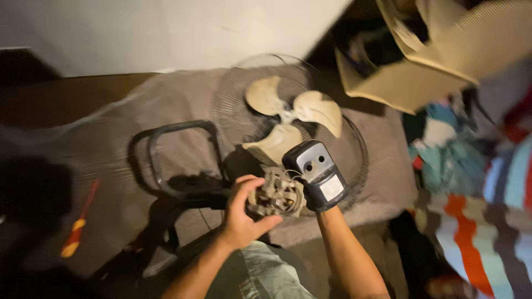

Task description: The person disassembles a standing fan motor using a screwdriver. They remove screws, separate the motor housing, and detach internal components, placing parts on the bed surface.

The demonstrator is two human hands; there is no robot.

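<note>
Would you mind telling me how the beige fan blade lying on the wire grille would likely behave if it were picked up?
The fan blade is probably light and fairly stiff, being thin moulded plastic. Its three curved lobes suggest it would rock rather than sit flat. It rests loose on the wire grille, so a push would likely slide it.

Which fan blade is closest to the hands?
The bottom blade. It points down toward the dark motor cover and the left hand, while the other two blades spread up and away.
</note>
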